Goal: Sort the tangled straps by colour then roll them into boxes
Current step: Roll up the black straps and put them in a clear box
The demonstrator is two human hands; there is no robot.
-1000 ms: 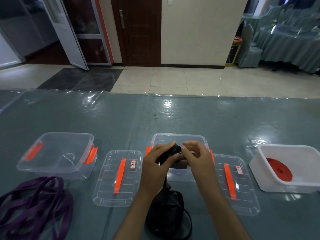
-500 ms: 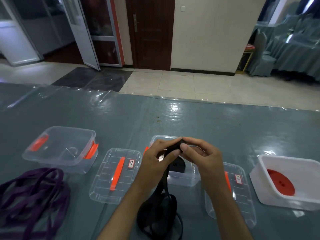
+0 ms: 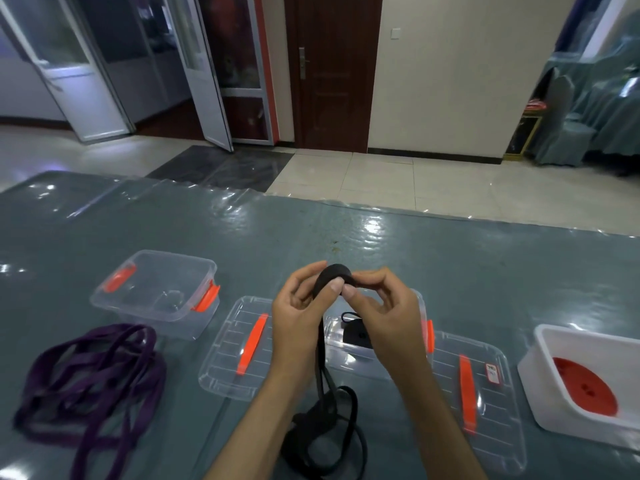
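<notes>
Both hands, the left hand (image 3: pixel 298 306) and right hand (image 3: pixel 384 306), pinch a small black roll (image 3: pixel 334 273); its loose tail hangs below the fingers. One black roll sits in the box (image 3: pixel 349 355) behind them. The purple straps (image 3: pixel 86 372) lie unrolled, far left. The red roll (image 3: pixel 585 386) is boxed. The table (image 3: pixel 346 237) is shiny grey; a tiled floor (image 3: pixel 398 181) lies beyond.

Since a second ago the black strap (image 3: pixel 331 276) has grown from a small wad between the fingertips into a rounder coil, held higher above the middle clear box (image 3: pixel 349 355). The left hand (image 3: pixel 300 313) and right hand (image 3: pixel 379 315) have turned, thumbs now pinching the coil's near face. The view has swung toward 10 o'clock.
</notes>
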